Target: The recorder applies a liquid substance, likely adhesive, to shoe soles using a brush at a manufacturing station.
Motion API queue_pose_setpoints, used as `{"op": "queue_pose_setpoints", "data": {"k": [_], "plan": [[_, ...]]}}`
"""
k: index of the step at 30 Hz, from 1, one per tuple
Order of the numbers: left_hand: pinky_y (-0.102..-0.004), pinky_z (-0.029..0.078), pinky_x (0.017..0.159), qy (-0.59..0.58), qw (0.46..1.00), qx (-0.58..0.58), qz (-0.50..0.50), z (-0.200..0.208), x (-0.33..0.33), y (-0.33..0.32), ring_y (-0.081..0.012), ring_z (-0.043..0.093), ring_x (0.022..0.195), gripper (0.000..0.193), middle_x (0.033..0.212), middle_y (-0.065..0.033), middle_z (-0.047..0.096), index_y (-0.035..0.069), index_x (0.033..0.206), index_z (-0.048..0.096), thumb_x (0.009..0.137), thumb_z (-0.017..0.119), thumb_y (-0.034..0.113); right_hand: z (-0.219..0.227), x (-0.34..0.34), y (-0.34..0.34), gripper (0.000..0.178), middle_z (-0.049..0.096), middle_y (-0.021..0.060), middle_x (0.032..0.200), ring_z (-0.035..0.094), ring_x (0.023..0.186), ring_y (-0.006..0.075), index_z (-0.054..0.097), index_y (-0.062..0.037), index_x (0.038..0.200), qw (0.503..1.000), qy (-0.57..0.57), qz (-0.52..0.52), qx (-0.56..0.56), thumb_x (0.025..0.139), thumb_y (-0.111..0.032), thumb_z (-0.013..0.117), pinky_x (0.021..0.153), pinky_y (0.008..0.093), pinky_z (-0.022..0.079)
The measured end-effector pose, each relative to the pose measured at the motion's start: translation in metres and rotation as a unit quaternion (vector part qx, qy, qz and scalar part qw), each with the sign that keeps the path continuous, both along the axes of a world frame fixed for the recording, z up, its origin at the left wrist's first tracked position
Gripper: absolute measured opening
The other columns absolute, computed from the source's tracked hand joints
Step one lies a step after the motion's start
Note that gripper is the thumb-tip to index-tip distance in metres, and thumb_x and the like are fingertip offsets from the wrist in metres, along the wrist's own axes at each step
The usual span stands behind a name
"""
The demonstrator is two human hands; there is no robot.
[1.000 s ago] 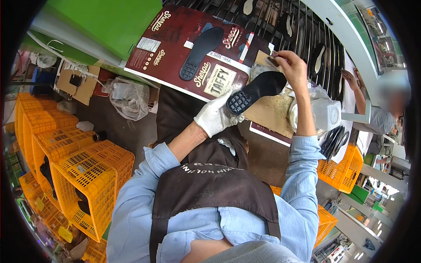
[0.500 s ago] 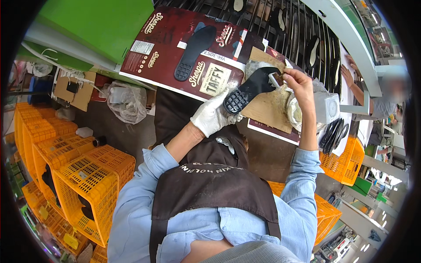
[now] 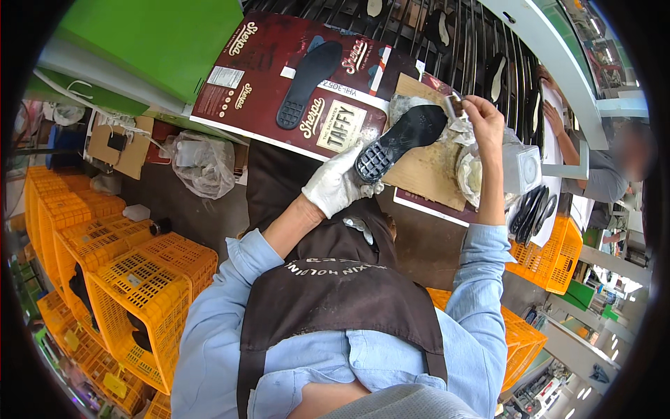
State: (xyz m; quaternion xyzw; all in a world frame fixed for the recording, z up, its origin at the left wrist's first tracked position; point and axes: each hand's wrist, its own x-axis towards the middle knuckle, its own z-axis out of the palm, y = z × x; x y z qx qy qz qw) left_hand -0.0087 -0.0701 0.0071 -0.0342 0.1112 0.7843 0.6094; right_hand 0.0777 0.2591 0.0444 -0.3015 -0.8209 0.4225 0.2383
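My left hand (image 3: 340,180), in a white glove, grips a black shoe sole (image 3: 412,133) by its heel end. The grid-patterned heel shows by my fingers, and the toe points up and right over a stained piece of brown cardboard (image 3: 419,174). To the right of the toe, my bare right hand (image 3: 485,122) pinches a small brown and white tool (image 3: 454,106), brush-like in shape. The tool is apart from the sole. A second black sole (image 3: 309,80) lies flat on the dark red printed board (image 3: 265,52).
A plastic-lined bowl (image 3: 469,178) and a clear container (image 3: 522,167) stand below my right hand, beside several dark soles (image 3: 534,213). Behind is a barred rack (image 3: 467,42) with soles. Orange crates (image 3: 143,279) stand at left. Another person's hand (image 3: 553,117) is at right.
My right hand has lifted the tool off the toe of the sole, upward and slightly right. My left hand holds the sole in nearly the same place.
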Motion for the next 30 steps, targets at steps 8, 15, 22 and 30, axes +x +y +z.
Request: {"op": "queue_pose_setpoints", "data": {"k": [8, 15, 22, 30], "plan": [[-0.0424, 0.056, 0.082, -0.048, 0.999, -0.002, 0.013, 0.011, 0.006, -0.004, -0.0234, 0.063, 0.096, 0.044, 0.122, -0.0129, 0.057, 0.006, 0.14, 0.038, 0.102, 0.036, 0.029, 0.01, 0.012, -0.032, 0.019, 0.064, 0.0099, 0.083, 0.061, 0.07, 0.0163, 0.066, 0.0, 0.099, 0.962, 0.004, 0.006, 0.273, 0.081, -0.006, 0.068, 0.065, 0.027, 0.049], [-0.0405, 0.053, 0.088, 0.045, 0.996, 0.079, -0.003, 0.006, 0.003, -0.015, -0.0294, 0.061, 0.105, 0.05, 0.124, -0.015, 0.055, 0.005, 0.145, 0.027, 0.099, 0.041, 0.02, 0.056, 0.022, -0.136, 0.021, 0.063, 0.0108, 0.09, 0.062, 0.072, 0.021, 0.064, 0.0004, 0.096, 0.935, 0.02, 0.294, 0.197, 0.076, 0.003, 0.071, 0.061, 0.0294, 0.05], [-0.0351, 0.053, 0.083, 0.097, 0.992, 0.079, -0.024, 0.006, -0.003, -0.006, -0.0199, 0.063, 0.096, 0.052, 0.122, -0.01, 0.056, 0.006, 0.145, 0.027, 0.098, 0.045, 0.019, 0.06, 0.01, -0.134, 0.023, 0.063, 0.0104, 0.087, 0.062, 0.071, 0.0241, 0.064, -0.0022, 0.095, 0.931, 0.048, 0.22, 0.287, 0.074, 0.003, 0.072, 0.06, 0.0304, 0.05], [-0.0396, 0.049, 0.086, 0.084, 0.995, 0.038, -0.027, 0.013, 0.001, -0.003, -0.0241, 0.06, 0.101, 0.058, 0.126, -0.0088, 0.055, 0.011, 0.147, 0.028, 0.096, 0.051, 0.025, 0.07, 0.047, -0.146, 0.019, 0.064, 0.0062, 0.085, 0.056, 0.07, 0.0089, 0.065, 0.0012, 0.098, 0.971, 0.142, 0.185, 0.048, 0.079, 0.002, 0.07, 0.061, 0.0216, 0.045]]}}
